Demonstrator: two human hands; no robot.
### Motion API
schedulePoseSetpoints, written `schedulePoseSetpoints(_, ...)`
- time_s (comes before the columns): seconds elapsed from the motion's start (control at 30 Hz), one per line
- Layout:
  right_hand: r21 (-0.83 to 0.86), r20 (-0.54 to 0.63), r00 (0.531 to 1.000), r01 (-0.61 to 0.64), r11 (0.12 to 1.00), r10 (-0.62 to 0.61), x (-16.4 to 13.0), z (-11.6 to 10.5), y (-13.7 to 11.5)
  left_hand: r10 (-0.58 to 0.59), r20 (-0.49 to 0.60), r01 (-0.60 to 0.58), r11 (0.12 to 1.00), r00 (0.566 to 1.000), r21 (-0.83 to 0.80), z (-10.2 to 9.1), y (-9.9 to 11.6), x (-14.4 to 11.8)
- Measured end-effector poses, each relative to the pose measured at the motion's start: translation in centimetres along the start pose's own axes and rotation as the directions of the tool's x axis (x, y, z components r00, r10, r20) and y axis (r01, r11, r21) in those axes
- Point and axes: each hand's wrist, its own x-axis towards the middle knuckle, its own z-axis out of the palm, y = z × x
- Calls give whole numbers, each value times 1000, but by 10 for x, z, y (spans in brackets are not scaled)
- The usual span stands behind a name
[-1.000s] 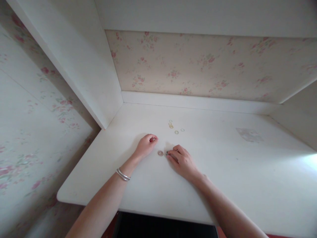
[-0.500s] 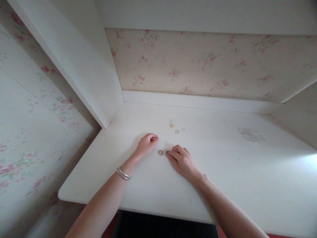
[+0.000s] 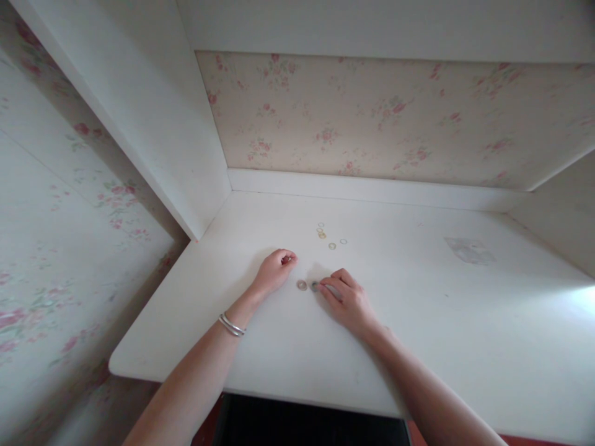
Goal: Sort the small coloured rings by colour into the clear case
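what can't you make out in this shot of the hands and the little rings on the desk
Head view only:
- What the curled left hand encloses: fingers hide it.
- The small item under the right hand's fingertips: mostly covered.
- The small rings farther back: too small to identify.
- Both elbows: cut off at the bottom edge.

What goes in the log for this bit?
left hand: curled on desk | right hand: fingertips at small ring | second ring beside

A white desk [image 3: 418,322] (a pale patch [image 3: 469,251] at right) meets flowered wallpaper [image 3: 372,118].
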Motion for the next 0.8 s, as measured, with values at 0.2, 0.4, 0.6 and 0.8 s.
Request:
schedulePoseSetpoints(0.2,78,-58,985,-159,984,164,12,-6,15,-11,7,11,1000,1000,-17,0,-2,1)
schedulePoseSetpoints(0.4,-126,-48,966,-259,958,255,49,-14,57,-32,15,33,999,999,-43,-1,0,1)
schedulePoseSetpoints(0.6,-351,14,921,-359,865,388,84,-14,70,-33,13,34,998,999,-45,-3,1,0)
schedulePoseSetpoints(0.8,-377,25,916,-363,852,401,97,-8,70,-29,11,30,998,1000,-59,-3,1,1)
